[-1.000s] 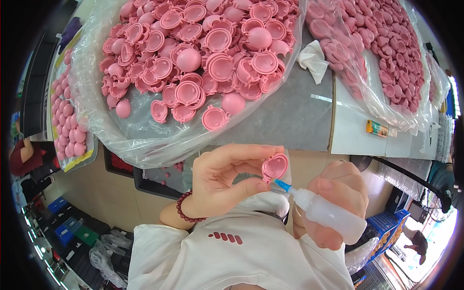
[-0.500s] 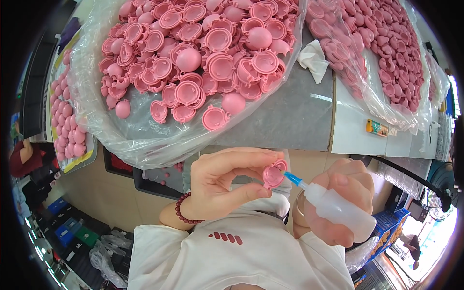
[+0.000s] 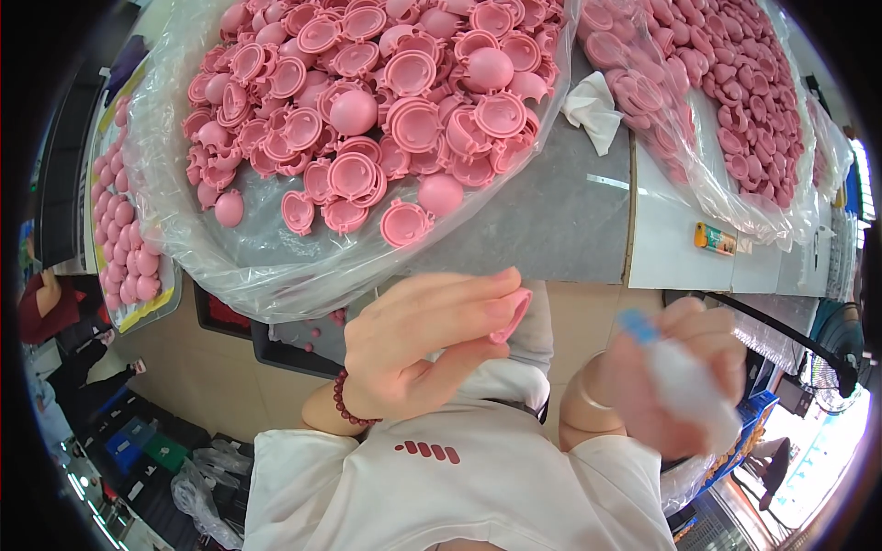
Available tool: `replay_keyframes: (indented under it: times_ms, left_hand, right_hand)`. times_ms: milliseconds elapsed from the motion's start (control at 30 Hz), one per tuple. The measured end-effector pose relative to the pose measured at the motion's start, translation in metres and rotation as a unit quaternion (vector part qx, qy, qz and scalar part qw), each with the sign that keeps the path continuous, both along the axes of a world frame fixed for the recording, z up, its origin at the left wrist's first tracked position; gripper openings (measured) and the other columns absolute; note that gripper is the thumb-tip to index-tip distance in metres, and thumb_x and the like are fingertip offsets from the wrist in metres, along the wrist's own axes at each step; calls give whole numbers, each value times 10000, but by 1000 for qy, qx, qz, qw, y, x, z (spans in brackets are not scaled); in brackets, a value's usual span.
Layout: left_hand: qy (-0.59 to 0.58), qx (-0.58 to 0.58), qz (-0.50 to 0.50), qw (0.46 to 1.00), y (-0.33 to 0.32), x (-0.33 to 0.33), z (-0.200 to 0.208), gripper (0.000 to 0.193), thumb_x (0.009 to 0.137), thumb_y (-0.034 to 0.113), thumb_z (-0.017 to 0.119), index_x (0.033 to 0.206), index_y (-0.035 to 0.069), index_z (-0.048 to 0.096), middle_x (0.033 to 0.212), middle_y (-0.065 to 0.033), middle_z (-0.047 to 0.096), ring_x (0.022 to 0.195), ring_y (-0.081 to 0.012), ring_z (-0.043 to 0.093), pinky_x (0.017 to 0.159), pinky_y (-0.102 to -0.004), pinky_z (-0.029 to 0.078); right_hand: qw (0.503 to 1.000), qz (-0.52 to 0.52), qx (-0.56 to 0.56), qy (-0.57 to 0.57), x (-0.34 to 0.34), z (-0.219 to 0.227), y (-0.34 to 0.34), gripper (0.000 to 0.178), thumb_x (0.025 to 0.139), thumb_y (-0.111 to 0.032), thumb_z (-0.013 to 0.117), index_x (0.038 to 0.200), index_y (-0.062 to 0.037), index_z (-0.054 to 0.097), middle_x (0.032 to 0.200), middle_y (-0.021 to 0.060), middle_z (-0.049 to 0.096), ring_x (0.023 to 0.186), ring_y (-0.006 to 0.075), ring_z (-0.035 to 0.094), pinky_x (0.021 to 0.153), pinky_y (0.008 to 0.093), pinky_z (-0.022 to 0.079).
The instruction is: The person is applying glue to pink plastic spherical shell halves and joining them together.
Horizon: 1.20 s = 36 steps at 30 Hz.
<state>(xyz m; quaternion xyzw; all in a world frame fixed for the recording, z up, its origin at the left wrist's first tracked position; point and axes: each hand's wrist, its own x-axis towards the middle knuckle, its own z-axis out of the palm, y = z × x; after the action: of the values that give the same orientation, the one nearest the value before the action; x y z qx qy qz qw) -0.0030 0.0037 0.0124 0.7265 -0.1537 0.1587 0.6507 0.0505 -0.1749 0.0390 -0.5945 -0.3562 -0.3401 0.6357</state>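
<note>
Head view: pink plastic shell (image 3: 513, 317) at left hand (image 3: 418, 344) fingertips, pinched between thumb and fingers; small, rounded, thin rim, seen nearly edge-on, inside mostly hidden. Right hand (image 3: 684, 354) curled round whitish squeeze bottle (image 3: 691, 390), motion-blurred; blue tip (image 3: 636, 325) points up-left, apart from shell. Shell sits just off near edge of grey tabletop (image 3: 579, 225), below it in view. Tan floor (image 3: 583, 321) shows in gap between hands. Clear plastic bag (image 3: 276, 286) with piled shells (image 3: 411, 73) bulges over tabletop edge at left; bare grey strip right of it.
</note>
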Motion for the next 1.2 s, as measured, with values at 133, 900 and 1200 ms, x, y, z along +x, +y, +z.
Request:
replay_keyframes:
  times_ms: [133,900,1200]
  left_hand:
    - [-7,-196,-38,980,0,1,-14,325,654,-87,604,968,-15,562,1010,-194,559,897,-260,561,695,-305,477]
    - [191,-376,-182,888,-17,1,-1,389,665,67,691,990,1,487,1017,-211,520,908,-221,546,773,-291,448]
    - [200,-377,-198,882,-12,-3,0,380,655,43,690,979,-5,496,1017,-208,520,903,-211,547,768,-292,456]
  right_hand:
    - [919,-383,-13,88,25,-18,-52,363,833,-228,471,1041,66,429,911,198,545,763,257,538,694,286,453]
    - [764,-316,-559,64,205,12,-69,378,792,-202,501,1153,-98,453,1152,167,440,1099,309,378,941,381,260]
    - [762,-232,-567,212,186,24,-73,307,797,-191,512,1064,-41,486,946,135,545,828,178,540,726,268,419]
